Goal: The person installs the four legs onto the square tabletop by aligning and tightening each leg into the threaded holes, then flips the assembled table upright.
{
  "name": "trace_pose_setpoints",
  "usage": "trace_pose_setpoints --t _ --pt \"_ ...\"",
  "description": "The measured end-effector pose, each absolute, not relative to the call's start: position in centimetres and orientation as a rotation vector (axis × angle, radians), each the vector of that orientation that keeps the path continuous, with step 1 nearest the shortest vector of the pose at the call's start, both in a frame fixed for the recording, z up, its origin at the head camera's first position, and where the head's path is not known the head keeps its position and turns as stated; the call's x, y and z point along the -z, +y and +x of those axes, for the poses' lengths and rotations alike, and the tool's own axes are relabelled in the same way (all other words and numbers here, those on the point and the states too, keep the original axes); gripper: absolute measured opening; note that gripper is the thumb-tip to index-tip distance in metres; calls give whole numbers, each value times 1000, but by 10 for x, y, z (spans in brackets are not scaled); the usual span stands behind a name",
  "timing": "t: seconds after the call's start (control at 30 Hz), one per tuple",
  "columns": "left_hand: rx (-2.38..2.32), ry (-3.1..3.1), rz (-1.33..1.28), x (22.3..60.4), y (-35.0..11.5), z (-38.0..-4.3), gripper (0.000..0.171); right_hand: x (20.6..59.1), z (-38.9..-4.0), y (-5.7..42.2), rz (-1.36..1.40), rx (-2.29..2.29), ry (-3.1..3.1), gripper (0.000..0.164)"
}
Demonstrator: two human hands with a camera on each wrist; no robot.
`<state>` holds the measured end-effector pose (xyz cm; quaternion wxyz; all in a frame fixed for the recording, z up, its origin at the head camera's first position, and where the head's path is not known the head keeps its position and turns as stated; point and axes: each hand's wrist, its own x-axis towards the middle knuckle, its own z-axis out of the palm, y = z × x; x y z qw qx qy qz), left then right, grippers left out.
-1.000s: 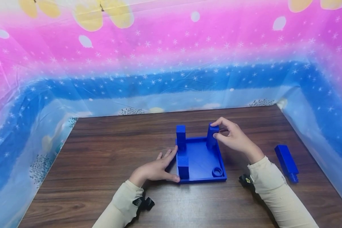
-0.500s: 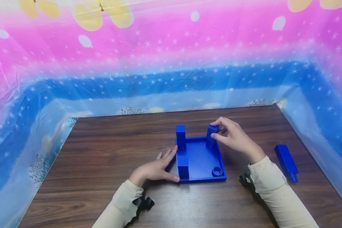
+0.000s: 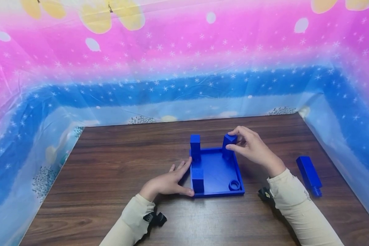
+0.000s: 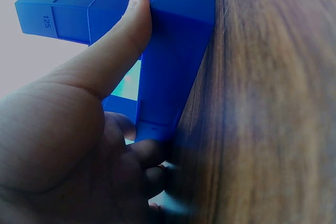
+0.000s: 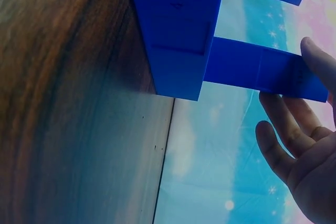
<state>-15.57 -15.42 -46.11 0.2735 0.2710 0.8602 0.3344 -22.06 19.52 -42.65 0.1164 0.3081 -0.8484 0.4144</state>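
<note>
- Blue tray (image 3: 216, 172) lay flat on the worktop (image 3: 110, 164) in my head view. At its far-right corner, the right hand (image 3: 253, 147) pinched the far-right post (image 3: 228, 141) near its top. That post looked turned out of line with the tray's walls, so I judged it could end up crooked if left at that angle.
- Left hand (image 3: 169, 182), same view: fingers spread along the left wall, thumb at the near corner. Should that brace slip, I reckoned, a twist on the post could swing the whole tray.
- Loose post (image 3: 309, 174) lay near the right sleeve (image 3: 295, 196); a careless forearm could knock it away. Its narrow end looked threaded, which made me wary of cross-threading.
- From the left wrist, the thumb lay across the tray's corner, beside the near-left post (image 3: 198, 181); a sideways push there could jar that post.
- From the right wrist, thumb and fingers held only the upper end, so leaning could lever the post askew. Its foot was hidden behind the wall; I couldn't tell how firmly it sat.
</note>
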Motion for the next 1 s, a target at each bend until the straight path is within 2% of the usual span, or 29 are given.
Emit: trace_pose_setpoints --t 0.23,0.6,0.83,0.9,1.0 --pt "-899 2318 708 460 -154 -154 121 428 -221 194 879 -1175 -2481 32" --pt "-904 2315 694 458 -153 -153 122 428 -221 195 850 -1191 -2545 42" --pt "-905 2312 695 461 -154 -154 122 427 -220 197 797 -1315 -2559 65" --pt "-905 2313 693 461 -154 -154 122 427 -219 198 818 -1375 -2552 62" --pt "-903 2316 691 460 -154 -154 121 428 -220 200 877 -1505 -2517 50"
